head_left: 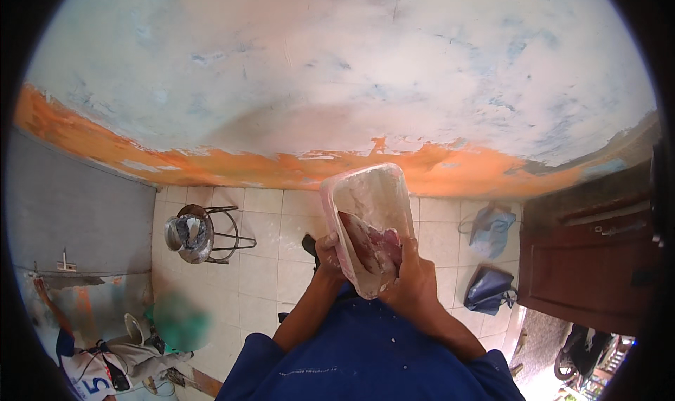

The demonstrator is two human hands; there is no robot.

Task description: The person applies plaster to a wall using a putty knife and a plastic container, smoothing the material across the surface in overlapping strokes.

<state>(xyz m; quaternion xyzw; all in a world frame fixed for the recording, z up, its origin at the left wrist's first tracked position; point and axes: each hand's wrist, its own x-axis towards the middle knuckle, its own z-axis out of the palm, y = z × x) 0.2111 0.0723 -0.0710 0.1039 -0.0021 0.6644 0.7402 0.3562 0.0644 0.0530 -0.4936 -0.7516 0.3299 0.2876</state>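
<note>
In front of my chest I hold a pale, putty-smeared rectangular plastic tub (376,191), tilted with its opening facing me. My left hand (329,255) is closed on the tub's left side, thumb at the rim. At its lower right side, my right hand (413,273) is closed round a flat, reddish, triangular putty scraper (362,243) that lies inside the tub. Some of those fingers are hidden. Whitish paste coats the tub's inner walls. Beyond it stands a wall (337,92) with patchy white filler above an orange band.
A round stool (232,241) with a metal container (188,232) on it stands at left. At right a pale blue bag (492,231) and a dark blue bag (490,290) lie near a brown door (583,267). Another person (88,362) reaches to the left wall.
</note>
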